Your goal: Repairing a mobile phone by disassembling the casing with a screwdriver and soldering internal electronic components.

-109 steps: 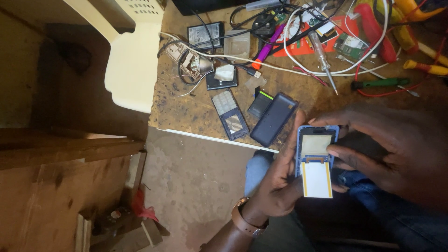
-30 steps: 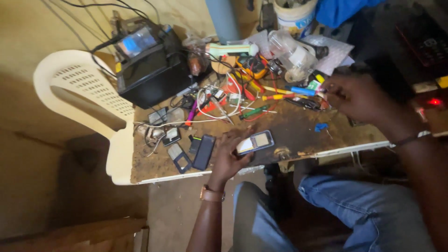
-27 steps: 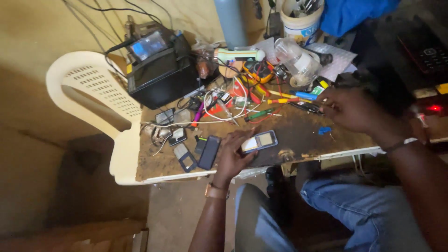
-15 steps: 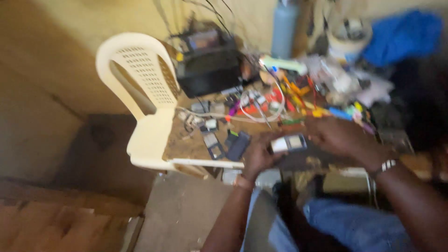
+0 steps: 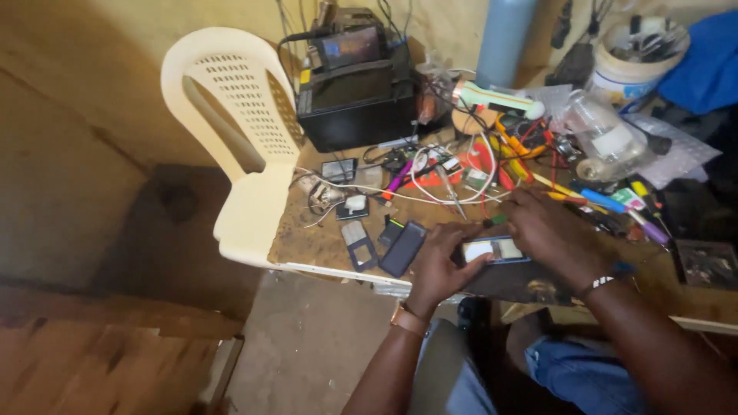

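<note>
A small opened phone (image 5: pixel 496 250), its pale inner panel facing up, is held flat at the near edge of a cluttered desk (image 5: pixel 307 242), its long axis running from nine o'clock to three o'clock across the person's front. The left hand (image 5: pixel 440 261) is closed around the phone's nine o'clock end, thumb laid along the near edge and fingers (image 5: pixel 453 232) curled over the far edge, so the device is pinned rather than lifted. The right hand (image 5: pixel 550 234) is set over the three o'clock end, its fingers bent down onto the upper edge; whether anything is pinched between them cannot be told from the head view. Both hands are in contact with the phone, the left from the nine o'clock side, the right from two o'clock. A dark phone body (image 5: pixel 403 248) and a loose back cover (image 5: pixel 359 244) are seen lying just beside the left hand at ten o'clock. Coloured screwdrivers (image 5: pixel 530 157) and a white cable (image 5: pixel 430 196) are scattered at twelve o'clock, before a black battery (image 5: pixel 357 107). A cream plastic chair (image 5: pixel 238 131) is pushed against the desk at nine o'clock.
</note>
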